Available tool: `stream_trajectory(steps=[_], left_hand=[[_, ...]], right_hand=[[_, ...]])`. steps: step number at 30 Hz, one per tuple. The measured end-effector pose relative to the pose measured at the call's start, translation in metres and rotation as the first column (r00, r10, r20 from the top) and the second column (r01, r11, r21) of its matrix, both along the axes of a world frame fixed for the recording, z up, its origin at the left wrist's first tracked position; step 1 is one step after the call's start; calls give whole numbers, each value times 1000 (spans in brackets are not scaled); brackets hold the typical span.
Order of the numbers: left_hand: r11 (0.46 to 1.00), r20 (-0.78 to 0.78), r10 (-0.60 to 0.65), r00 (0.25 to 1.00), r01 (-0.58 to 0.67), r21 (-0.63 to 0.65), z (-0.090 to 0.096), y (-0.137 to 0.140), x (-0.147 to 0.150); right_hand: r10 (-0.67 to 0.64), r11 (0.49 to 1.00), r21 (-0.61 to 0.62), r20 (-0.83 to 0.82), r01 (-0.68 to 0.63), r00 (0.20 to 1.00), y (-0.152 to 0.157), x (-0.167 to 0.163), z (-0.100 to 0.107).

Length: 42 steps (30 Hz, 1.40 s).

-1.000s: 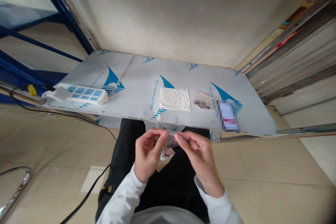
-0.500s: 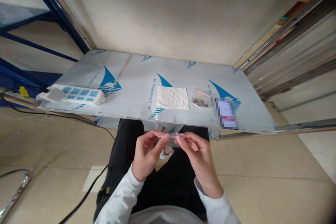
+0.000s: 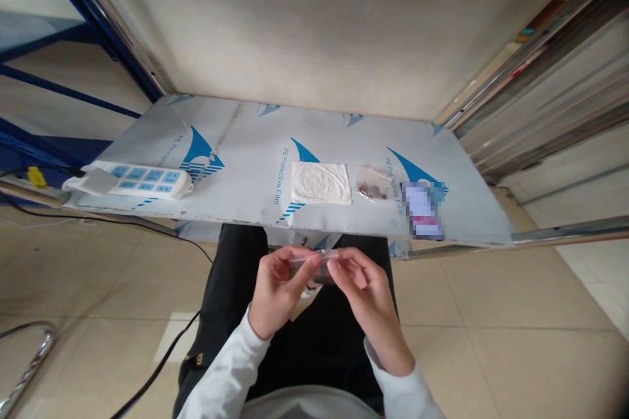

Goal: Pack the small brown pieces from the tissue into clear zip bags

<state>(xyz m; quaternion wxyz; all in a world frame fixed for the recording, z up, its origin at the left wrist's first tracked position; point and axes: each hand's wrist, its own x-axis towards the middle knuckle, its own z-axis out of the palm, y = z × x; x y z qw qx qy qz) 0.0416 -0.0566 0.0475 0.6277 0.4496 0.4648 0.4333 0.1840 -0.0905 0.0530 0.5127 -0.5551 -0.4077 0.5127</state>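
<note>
Over my lap, my left hand point(image 3: 284, 285) and my right hand point(image 3: 362, 288) pinch the top edge of a small clear plastic bag point(image 3: 323, 272) between thumbs and fingers. Its contents are too small and too covered by the fingers to make out. Below the bag a tan and white piece point(image 3: 304, 304), partly hidden, lies on my lap. On the shelf in front, a white folded tissue-like pad point(image 3: 322, 183) lies flat. To its right is another clear zip bag point(image 3: 374, 183) with small brownish and metallic pieces inside.
A white power strip point(image 3: 142, 181) with blue sockets lies on the left of the film-covered metal shelf point(image 3: 236, 190). A blurred-out phone point(image 3: 422, 209) rests near the right front edge. A black cable point(image 3: 162, 366) runs along the floor at left.
My fingertips have come closer together along the bag's top edge, with the right hand shifting slightly left. The things on the shelf have stayed put; the view has shifted a little.
</note>
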Motion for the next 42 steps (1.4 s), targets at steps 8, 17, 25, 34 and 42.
stream_trajectory(steps=[8,17,25,34,42], left_hand=[[998,18,-62,998,62,11,-3,-2,2],[999,-41,-41,998,41,3,-5,1,1],[1000,-2,-26,1000,26,8,-13,11,-2],[912,-96,409,907,-402,86,-49,103,-70],[880,-644,468,605,-381,282,-81,184,-102]], right_hand=[[-40,996,75,13,39,999,-4,0,-1],[45,997,56,113,-52,993,-3,5,-10],[-30,997,71,144,20,989,3,2,-14],[-429,881,273,807,388,407,119,132,-50],[-363,894,197,846,403,391,175,176,-70]])
